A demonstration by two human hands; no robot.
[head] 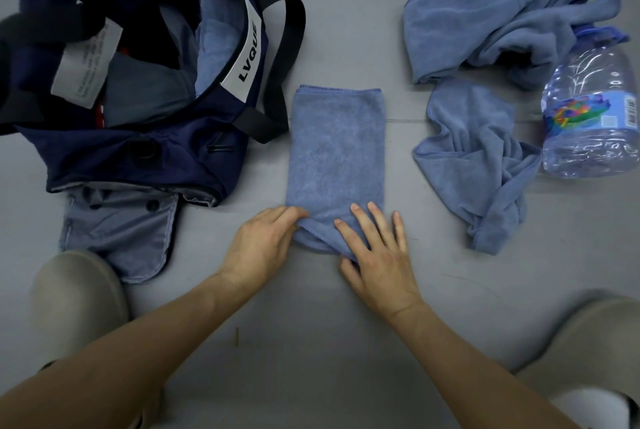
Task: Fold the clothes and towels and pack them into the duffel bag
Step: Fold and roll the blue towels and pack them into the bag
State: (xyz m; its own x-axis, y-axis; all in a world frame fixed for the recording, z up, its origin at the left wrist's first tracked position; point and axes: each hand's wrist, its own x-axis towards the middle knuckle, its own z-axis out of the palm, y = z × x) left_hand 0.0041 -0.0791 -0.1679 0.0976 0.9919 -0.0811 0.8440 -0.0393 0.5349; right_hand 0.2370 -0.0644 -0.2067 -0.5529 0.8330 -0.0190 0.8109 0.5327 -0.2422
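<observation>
Grey floor (349, 27): towel (336, 144) folded, right of duffel bag (138, 158); left hand (263, 245) apparently pinching its near edge, right hand (377, 255) pressing flat.

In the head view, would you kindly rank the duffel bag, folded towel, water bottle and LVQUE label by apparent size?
1. duffel bag
2. folded towel and water bottle: about alike; the bottle is cropped at the frame edge
3. LVQUE label
</observation>
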